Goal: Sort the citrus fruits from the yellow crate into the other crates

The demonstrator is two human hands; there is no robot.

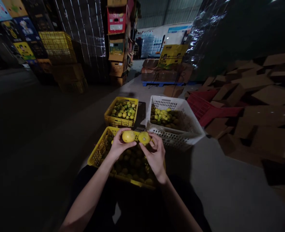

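Note:
My left hand (118,147) is closed around a pale yellow lemon (128,136), thumb below and fingers behind it. Close beside it, my right hand (156,154) grips a second lemon (144,138) with one end turned towards me. Both are held up over the near yellow crate (97,154), which stands between my knees. Many yellow-green lemons (130,164) lie in that crate in deep shadow, partly hidden by my hands and forearms.
Beyond stand a smaller-looking yellow crate (119,121) and a white crate (190,122), both holding yellow and green citrus. Flattened cardboard boxes (263,116) and a red crate (212,111) are heaped at right. Stacked cartons (117,48) and a blue pallet (161,84) stand behind.

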